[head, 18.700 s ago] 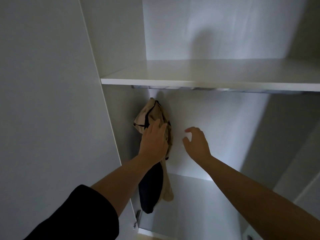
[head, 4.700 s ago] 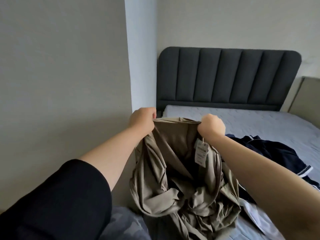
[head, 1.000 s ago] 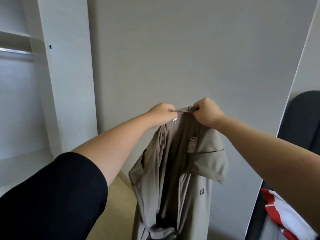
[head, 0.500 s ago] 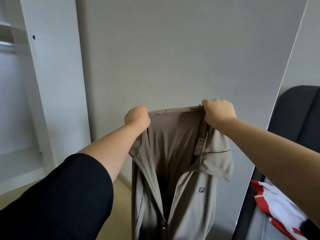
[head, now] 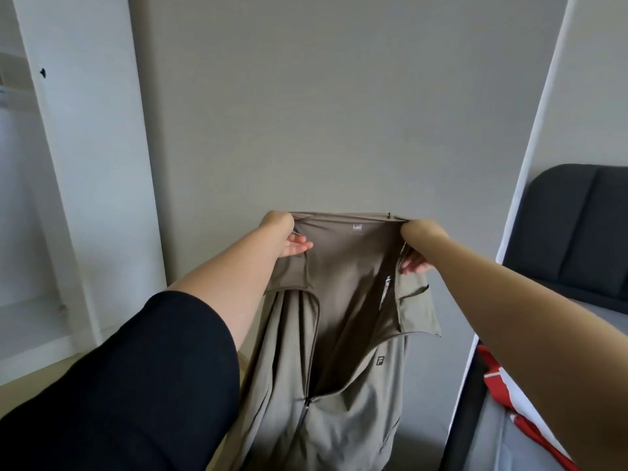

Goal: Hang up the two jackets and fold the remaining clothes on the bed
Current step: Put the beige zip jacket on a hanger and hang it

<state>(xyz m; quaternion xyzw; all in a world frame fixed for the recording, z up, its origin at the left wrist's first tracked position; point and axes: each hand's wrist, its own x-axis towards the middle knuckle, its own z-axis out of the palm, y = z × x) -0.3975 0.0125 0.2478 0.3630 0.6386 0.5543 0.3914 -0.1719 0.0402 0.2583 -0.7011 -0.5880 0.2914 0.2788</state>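
- Wall (head: pixel 339 96): plain grey, upright, filling the middle of the view behind the held garment.
- Wardrobe (head: pixel 88 164): white, at the left edge of the view; an upright panel with a small dark hole near its top, and an open compartment with a pale bottom shelf to its left.
- Bed (head: pixel 503 436): at the lower right corner of the view, grey mattress surface, with a dark padded headboard (head: pixel 577 226) upright behind it.
- Jacket (head: pixel 346 351): khaki-taupe, held up in the air in front of the wall, clear of the bed; collar stretched level between both hands, front zip open at the top and closed lower down, small logo on the chest, the body hanging straight.
- Red-and-white garment (head: pixel 499 385): lying on the bed at its near left edge, only partly in view.
- Left hand (head: pixel 285 232): at the collar's left end, fingers curled over the fabric edge and clamped on it; black sleeve on the upper arm.
- Right hand (head: pixel 418 243): at the collar's right end, fingers clamped on the fabric.
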